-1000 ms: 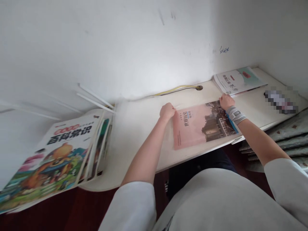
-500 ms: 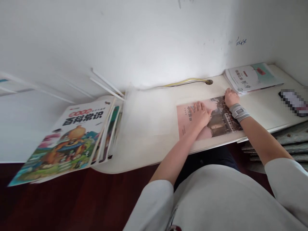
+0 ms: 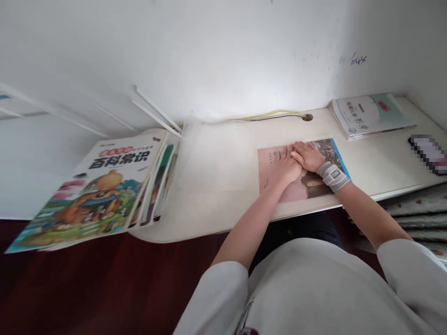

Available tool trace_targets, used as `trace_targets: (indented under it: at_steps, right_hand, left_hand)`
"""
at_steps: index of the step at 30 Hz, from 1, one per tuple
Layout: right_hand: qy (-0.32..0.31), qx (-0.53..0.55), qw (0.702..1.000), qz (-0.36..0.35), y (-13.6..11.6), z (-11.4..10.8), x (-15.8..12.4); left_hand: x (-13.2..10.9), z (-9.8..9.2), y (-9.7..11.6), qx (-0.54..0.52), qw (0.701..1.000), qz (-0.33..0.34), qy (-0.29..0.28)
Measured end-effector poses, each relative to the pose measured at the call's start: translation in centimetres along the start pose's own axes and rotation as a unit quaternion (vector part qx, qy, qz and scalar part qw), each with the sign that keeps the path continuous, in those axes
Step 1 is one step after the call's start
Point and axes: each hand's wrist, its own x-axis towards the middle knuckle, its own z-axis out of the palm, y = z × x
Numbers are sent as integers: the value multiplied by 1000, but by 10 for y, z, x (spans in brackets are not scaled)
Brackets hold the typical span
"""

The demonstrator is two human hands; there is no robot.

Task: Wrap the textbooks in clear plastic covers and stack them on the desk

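Note:
A closed book [image 3: 266, 174] with a pink cover, a dark photo and a blue edge lies flat on the white desk [image 3: 213, 209]. My left hand [image 3: 288, 168] rests on its cover with the fingers stretched out. My right hand [image 3: 309, 157], with a grey band round the wrist, also lies flat on the cover. Its fingertips touch or overlap the fingers of my left hand. Both hands press on the book from above, and neither grips it. Part of the cover title is hidden beneath the fingers.
A stack of booklets [image 3: 373, 114] is at the desk's back right, with a blurred phone [image 3: 428, 153] in front. Several picture books [image 3: 104, 186] lean at the left end. Yellow and black cables [image 3: 272, 114] run along the wall into a desk hole [image 3: 307, 117].
My right hand has left the book's upper right corner and slid left over the cover to meet my left hand. The blue edge now shows. My left hand stays on the cover.

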Motion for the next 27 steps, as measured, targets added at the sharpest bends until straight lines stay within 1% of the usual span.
trace_targets:
  at_steps: [2, 4, 8, 10, 13, 16, 17, 19, 21, 22, 25, 27]
  right_hand:
    - [-13, -33, 999, 1, 15, -2, -8]
    - [-25, -55, 998, 13, 31, -6, -14]
    - [-32, -70, 995, 70, 54, -14, -24]
    - [-28, -70, 992, 99, 61, -16, -27]
    - [-27, -65, 987, 143, 66, -16, -29]
    - [-7, -68, 980, 188, 67, -14, -29]
    - [2, -73, 977, 200, 67, -13, -29]
    - [16, -92, 973, 212, 68, -11, -29]
    - [28, -117, 973, 197, 67, -9, -28]
    - [36, -128, 975, 177, 67, -8, -27]
    - [62, -147, 984, 81, 63, -9, -23]
    - [69, -146, 986, 27, 59, -10, -19]
  left_hand:
    - [0, -4, -15, 12, 1000, -11, 0]
    - [0, -7, -32, 25, 999, -46, 6]
    - [-4, -10, -61, 37, 992, -117, 22]
    - [-9, -10, -70, 38, 985, -163, 47]
    - [-15, -10, -75, 32, 970, -224, 93]
    - [-18, -11, -77, -18, 963, -231, 139]
    - [-18, -13, -78, -59, 958, -229, 160]
    - [-17, -17, -83, -169, 938, -224, 202]
    - [-13, -21, -89, -264, 911, -221, 227]
    - [-11, -24, -92, -294, 900, -222, 233]
    - [-5, -30, -98, -339, 880, -229, 241]
    - [-2, -33, -99, -379, 863, -226, 245]
